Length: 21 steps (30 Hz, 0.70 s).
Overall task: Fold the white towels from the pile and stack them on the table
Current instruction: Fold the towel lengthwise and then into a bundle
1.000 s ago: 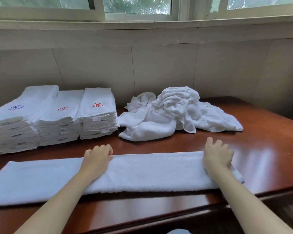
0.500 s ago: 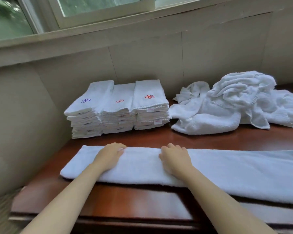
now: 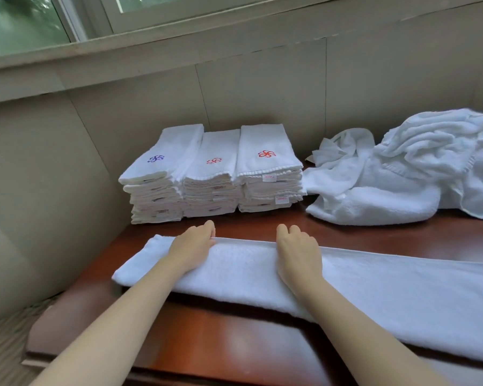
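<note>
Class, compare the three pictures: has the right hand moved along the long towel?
Yes. The right hand slid left along the towel, from its right end in front of the pile to a spot before the stacks.

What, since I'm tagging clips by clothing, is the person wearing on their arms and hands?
Nothing that shows. Both forearms are bare to the picture's bottom edge, no sleeves in view. The left hand and right hand are ungloved; neither wrist carries a watch or bracelet. The fingers are mostly hidden, so rings cannot be ruled out.
</note>
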Motion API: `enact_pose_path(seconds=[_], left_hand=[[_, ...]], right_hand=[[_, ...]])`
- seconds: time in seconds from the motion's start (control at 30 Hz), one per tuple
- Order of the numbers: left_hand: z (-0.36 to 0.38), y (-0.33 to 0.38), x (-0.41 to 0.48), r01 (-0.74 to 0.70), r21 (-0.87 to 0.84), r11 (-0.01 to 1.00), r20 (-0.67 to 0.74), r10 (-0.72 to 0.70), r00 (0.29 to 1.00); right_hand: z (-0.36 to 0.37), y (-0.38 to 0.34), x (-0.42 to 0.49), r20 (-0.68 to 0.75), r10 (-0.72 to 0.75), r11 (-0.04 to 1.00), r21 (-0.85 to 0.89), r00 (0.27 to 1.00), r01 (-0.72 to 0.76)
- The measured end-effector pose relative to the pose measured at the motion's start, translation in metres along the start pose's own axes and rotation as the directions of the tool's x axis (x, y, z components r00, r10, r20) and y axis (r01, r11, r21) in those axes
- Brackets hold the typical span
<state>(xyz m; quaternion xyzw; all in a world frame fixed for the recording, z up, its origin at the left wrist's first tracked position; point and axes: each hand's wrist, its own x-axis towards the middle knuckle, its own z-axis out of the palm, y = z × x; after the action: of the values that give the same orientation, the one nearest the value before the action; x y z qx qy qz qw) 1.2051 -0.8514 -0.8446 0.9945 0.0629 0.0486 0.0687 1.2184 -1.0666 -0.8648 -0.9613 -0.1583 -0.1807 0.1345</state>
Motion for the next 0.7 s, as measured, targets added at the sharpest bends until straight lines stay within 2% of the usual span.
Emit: enact_pose_path(seconds=[0.07, 0.13, 0.2, 0.27, 0.33, 0.37, 0.43, 0.47, 0.5, 0.57, 0.6, 0.67, 0.7], left_hand=[[0.006, 0.006, -0.004, 0.033, 0.075, 0.997, -0.088, -0.026, 0.996], [0.012, 0.01, -0.009, 0.075, 0.166, 0.983, -0.202, -0.04, 0.979], [0.016, 0.01, -0.015, 0.101, 0.134, 0.986, -0.266, -0.063, 0.962], [0.017, 0.003, -0.017, 0.058, -0.045, 0.997, -0.208, -0.066, 0.976], [0.015, -0.015, -0.022, 0.033, -0.207, 0.978, -0.042, -0.042, 0.998], [0.014, -0.028, -0.025, 0.049, -0.171, 0.984, 0.052, -0.041, 0.998], [0.009, -0.058, -0.033, 0.142, 0.076, 0.987, 0.161, -0.153, 0.975], [0.006, -0.074, -0.036, 0.217, 0.181, 0.959, 0.162, -0.247, 0.956], [0.001, -0.087, -0.041, 0.335, 0.194, 0.922, 0.135, -0.363, 0.922], [-0.009, -0.103, -0.051, 0.571, 0.051, 0.819, 0.06, -0.573, 0.817], [-0.013, -0.105, -0.057, 0.641, -0.053, 0.766, 0.006, -0.642, 0.767], [-0.014, -0.097, -0.068, 0.662, -0.385, 0.643, -0.114, -0.745, 0.658], [-0.012, -0.088, -0.074, 0.594, -0.599, 0.537, -0.16, -0.807, 0.568]], right_hand=[[-0.004, -0.006, -0.004, -0.067, -0.025, 0.997, -0.068, 0.997, 0.021], [-0.012, -0.011, -0.006, -0.095, -0.109, 0.988, -0.121, 0.989, 0.098], [-0.012, -0.015, -0.007, 0.035, -0.227, 0.971, -0.07, 0.973, 0.229], [-0.007, -0.013, -0.006, 0.197, -0.206, 0.978, 0.078, 0.959, 0.194], [-0.004, -0.013, -0.01, 0.337, -0.154, 0.986, 0.109, 0.929, 0.124], [-0.001, -0.014, -0.015, 0.351, -0.151, 0.986, 0.116, 0.924, 0.117], [0.007, -0.017, -0.023, 0.37, -0.155, 0.987, 0.096, 0.916, 0.128], [0.01, -0.018, -0.025, 0.396, -0.151, 0.988, 0.088, 0.906, 0.126], [0.013, -0.017, -0.027, 0.425, -0.149, 0.988, 0.094, 0.893, 0.12], [0.016, -0.016, -0.025, 0.451, -0.14, 0.989, 0.097, 0.882, 0.107], [0.016, -0.015, -0.024, 0.449, -0.14, 0.989, 0.102, 0.882, 0.105], [0.017, -0.015, -0.025, 0.443, -0.138, 0.99, 0.097, 0.886, 0.106], [0.019, -0.015, -0.025, 0.437, -0.131, 0.99, 0.097, 0.89, 0.099]])
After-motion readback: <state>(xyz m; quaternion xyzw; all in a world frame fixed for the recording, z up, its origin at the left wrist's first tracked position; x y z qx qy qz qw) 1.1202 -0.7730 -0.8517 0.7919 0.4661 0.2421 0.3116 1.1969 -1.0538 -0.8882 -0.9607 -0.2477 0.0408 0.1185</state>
